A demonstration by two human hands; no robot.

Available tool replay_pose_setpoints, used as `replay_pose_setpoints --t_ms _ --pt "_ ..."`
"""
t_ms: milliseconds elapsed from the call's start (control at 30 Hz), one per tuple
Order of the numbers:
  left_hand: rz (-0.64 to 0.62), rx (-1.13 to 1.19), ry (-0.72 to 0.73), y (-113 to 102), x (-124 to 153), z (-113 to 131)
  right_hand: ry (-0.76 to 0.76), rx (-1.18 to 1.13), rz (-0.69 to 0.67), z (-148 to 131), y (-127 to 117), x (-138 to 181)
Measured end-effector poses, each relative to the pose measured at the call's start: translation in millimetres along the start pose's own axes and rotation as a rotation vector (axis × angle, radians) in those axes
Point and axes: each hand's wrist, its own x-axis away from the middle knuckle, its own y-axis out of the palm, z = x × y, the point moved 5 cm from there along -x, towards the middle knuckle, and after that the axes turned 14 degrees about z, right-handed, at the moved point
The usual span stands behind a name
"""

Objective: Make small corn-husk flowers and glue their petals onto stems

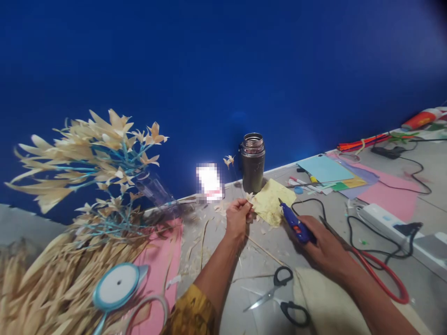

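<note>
My left hand is closed in a pinch on a small pale husk flower, partly hidden by the fingers. To its right, my right hand is wrapped round a blue glue gun, whose nozzle points up and left over a crumpled yellow paper. The paper is littered with pale scraps. A dark open-topped flask stands upright just beyond both hands. Below them on the floor lie black-handled scissors with their blades apart.
Bunches of husk flowers on blue stems stand at left, above dried husks and a tape roll. Red-handled shears, a white power strip and black cords lie right. Coloured paper sheets lie near the blue wall.
</note>
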Motion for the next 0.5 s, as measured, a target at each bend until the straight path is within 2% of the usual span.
replay_pose_setpoints --t_ms 233,500 --pt "-0.071 0.049 -0.042 12 12 -7 -0.159 -0.095 -0.010 -29 11 4" --pt "-0.083 0.067 -0.069 15 20 -7 -0.186 -0.101 -0.089 -34 15 3"
